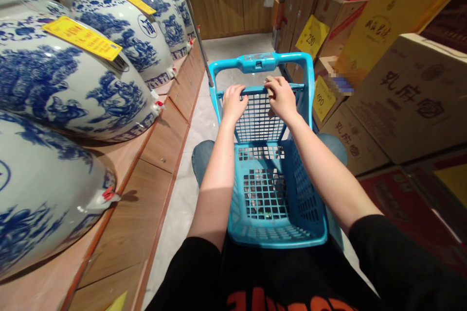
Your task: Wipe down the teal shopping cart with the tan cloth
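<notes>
We look down along two bare forearms in black sleeves (379, 257). The left hand (235, 104) has its fingers half bent over the blue crossbar (254, 90); whether they grip it or only rest there, we cannot tell. The right hand (282, 99) curls more tightly at the same bar, thumb and fingers closed on what seems a small tan piece (270, 88), too covered for us to identify. We judge that the hands sit apart on this bar because it gives both an easy hold and keeps the mesh panel (251, 129) below it steady.

The blue basket (277, 243) lies right under the fingers: its mesh panel drops from just beneath them, its body stretches from there toward us, and its handle (258, 61) arches just beyond the fingertips. We see jeans-clad knees (205, 158) on either side, probably bracing it.

Left of the fingers, we find a thin metal pole (193, 24) meeting the frame and, farther off, blue-and-white jars (156, 31) lined along a wooden ledge (173, 133), yellow labels (85, 39) turned outward, likely for shoppers to read. Right of the fingers, we find stacked cartons (412, 102) and a yellow bag (388, 34).
</notes>
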Action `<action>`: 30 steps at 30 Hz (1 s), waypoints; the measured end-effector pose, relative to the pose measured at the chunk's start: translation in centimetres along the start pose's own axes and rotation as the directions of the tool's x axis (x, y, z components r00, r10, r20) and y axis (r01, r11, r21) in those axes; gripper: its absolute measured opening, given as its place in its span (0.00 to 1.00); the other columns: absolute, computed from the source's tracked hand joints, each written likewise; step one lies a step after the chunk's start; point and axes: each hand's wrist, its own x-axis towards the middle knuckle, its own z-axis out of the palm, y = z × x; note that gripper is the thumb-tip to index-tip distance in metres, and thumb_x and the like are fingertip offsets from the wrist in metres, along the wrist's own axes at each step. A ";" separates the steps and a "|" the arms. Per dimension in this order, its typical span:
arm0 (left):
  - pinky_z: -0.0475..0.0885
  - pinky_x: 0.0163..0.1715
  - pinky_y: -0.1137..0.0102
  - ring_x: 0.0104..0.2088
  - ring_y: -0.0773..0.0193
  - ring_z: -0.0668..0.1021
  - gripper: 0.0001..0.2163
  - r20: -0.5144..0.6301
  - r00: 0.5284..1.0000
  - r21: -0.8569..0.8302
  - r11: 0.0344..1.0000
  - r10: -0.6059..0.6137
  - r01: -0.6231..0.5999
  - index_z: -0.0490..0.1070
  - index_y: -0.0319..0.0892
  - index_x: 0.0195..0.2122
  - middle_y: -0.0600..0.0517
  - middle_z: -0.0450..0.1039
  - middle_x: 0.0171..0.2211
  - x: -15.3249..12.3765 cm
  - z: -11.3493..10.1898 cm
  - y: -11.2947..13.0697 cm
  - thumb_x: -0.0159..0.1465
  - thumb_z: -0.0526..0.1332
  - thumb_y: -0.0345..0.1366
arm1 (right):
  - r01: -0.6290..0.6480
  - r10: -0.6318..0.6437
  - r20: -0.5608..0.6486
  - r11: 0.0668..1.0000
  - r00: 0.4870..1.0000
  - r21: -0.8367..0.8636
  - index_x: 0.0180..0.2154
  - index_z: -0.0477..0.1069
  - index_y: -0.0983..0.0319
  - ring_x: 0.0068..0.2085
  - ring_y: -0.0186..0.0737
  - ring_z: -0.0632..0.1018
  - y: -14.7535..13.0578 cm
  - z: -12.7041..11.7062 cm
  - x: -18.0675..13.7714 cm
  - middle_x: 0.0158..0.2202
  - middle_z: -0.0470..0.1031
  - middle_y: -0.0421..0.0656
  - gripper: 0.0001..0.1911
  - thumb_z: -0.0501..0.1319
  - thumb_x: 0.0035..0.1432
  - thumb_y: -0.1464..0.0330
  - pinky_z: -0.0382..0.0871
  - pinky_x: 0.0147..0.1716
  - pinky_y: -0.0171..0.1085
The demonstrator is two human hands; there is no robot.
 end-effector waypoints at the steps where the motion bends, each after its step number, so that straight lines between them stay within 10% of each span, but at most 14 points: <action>1: 0.63 0.71 0.55 0.66 0.49 0.71 0.18 -0.001 1.000 -0.002 1.000 0.002 -0.002 0.77 0.43 0.57 0.45 0.76 0.62 0.0 0.0 0.0 0.66 0.60 0.30 | -0.015 0.015 -0.020 1.000 1.000 -0.005 0.50 0.76 0.58 0.60 0.57 0.73 0.2 -0.1 0.0 0.58 0.74 0.52 0.22 0.55 0.58 0.79 0.71 0.59 0.58; 22: 0.62 0.72 0.55 0.66 0.51 0.72 0.18 -0.003 1.000 0.001 1.000 0.004 -0.004 0.76 0.44 0.57 0.45 0.76 0.62 0.0 0.1 0.0 0.66 0.60 0.29 | -0.153 0.156 -0.172 0.988 0.973 0.029 0.48 0.77 0.57 0.57 0.57 0.74 3.1 -0.8 0.4 0.54 0.75 0.51 0.20 0.55 0.59 0.77 0.71 0.60 0.61; 30: 0.62 0.72 0.54 0.66 0.50 0.71 0.18 -0.007 1.000 0.002 1.000 0.000 0.000 0.77 0.46 0.56 0.46 0.76 0.62 0.0 0.1 0.0 0.66 0.60 0.30 | -0.009 0.011 -0.015 0.997 1.000 0.081 0.49 0.77 0.58 0.59 0.55 0.75 -0.3 -0.5 0.2 0.58 0.74 0.51 0.24 0.55 0.55 0.82 0.70 0.61 0.55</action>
